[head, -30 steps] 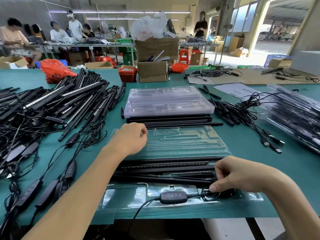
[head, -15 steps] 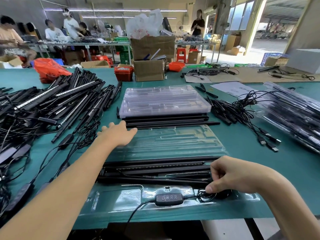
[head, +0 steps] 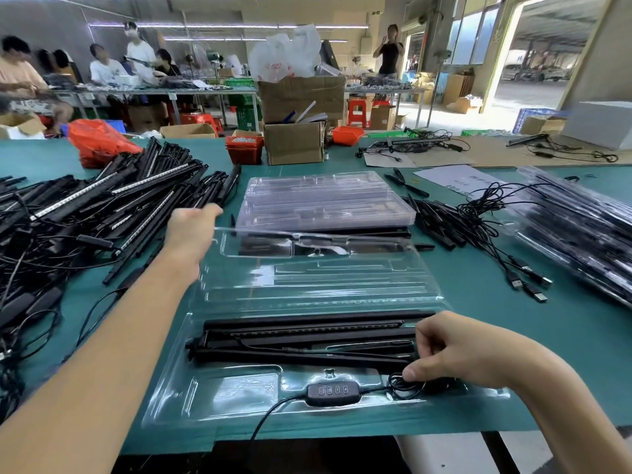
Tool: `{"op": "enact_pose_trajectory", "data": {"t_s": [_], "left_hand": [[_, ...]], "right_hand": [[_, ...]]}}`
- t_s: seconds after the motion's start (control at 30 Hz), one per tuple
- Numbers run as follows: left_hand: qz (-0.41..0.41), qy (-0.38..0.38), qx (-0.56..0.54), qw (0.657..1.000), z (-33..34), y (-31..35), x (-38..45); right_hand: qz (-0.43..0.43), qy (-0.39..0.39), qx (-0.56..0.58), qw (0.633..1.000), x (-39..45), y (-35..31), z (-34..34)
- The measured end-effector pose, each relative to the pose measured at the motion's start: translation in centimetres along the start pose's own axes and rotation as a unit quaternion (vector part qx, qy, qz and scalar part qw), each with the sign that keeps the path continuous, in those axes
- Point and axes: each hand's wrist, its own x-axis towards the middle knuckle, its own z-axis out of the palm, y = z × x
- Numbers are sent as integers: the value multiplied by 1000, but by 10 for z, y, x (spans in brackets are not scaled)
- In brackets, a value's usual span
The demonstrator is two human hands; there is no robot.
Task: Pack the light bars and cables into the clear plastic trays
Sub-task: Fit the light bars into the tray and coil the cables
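A clear plastic tray (head: 239,398) lies open at the table's near edge. Black light bars (head: 307,336) fill its long slots, and a black cable controller (head: 333,393) sits in its front pocket. My right hand (head: 455,354) presses the coiled cable (head: 405,388) down at the tray's right end with curled fingers. My left hand (head: 191,230) grips the far left corner of the tray's hinged lid (head: 318,275), which is lifted off the table.
A stack of empty clear trays (head: 325,203) sits behind, on loose black bars. A big heap of light bars and cables (head: 85,213) covers the left. USB cables (head: 496,241) and packed trays (head: 581,234) lie to the right. Cardboard boxes (head: 297,121) stand at the far edge.
My left hand reached to the lid's far left corner, took hold of it and raised it. My right hand stayed on the coiled cable.
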Motion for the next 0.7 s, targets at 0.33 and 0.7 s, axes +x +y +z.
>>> {"op": "enact_pose_trajectory", "data": {"t_s": [0.33,0.7], "left_hand": [[47,-24,-212,976,-39,43,-38],[65,-371,278,884,-69,59,-89]], "right_hand": [[-13,36,35,999,2,5,6],[-24,97,72,992,2,13,16]]}}
